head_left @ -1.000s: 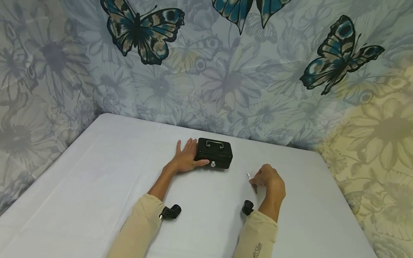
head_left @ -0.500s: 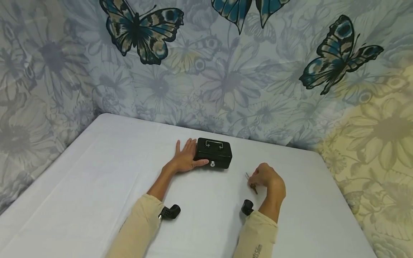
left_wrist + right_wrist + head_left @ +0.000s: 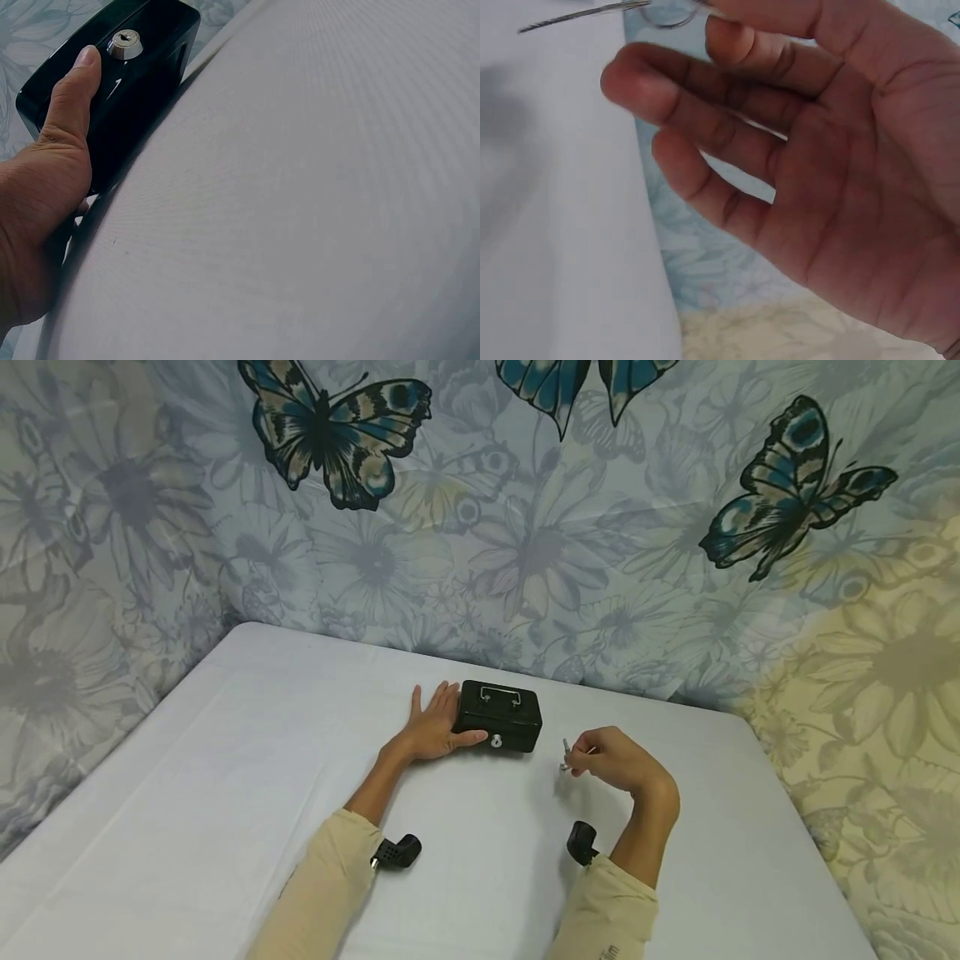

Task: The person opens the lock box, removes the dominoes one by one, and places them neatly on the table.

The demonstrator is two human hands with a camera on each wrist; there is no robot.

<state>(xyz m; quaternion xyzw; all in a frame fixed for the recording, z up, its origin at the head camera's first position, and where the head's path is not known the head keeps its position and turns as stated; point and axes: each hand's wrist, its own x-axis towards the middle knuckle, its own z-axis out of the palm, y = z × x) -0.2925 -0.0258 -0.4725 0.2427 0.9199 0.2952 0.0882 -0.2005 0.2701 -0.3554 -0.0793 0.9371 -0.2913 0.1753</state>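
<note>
Glossy black rectangular box point(image 3: 507, 717) near white-covered table's point(image 3: 247, 777) far edge; left hand point(image 3: 429, 733) against its left side, fingers spread. Right hand point(image 3: 613, 762) pinches small silver metal key point(image 3: 585, 16) near box's right.

The right hand point(image 3: 817, 150) fills most of the right wrist view, palm showing, its lower fingers bent and slightly spread so that background peeps through the gaps. Up by the top edge, a slim key point(image 3: 585, 16) with a notched edge points off to the left, and a thin wire ring point(image 3: 671, 28) loops beneath its near end, close to the topmost fingertips; the grip itself is cut off. A white tabletop point(image 3: 592, 247), softly shadowed, runs down the left, with blue floral wallpaper point(image 3: 712, 255) beyond, yellowish lower down.
</note>
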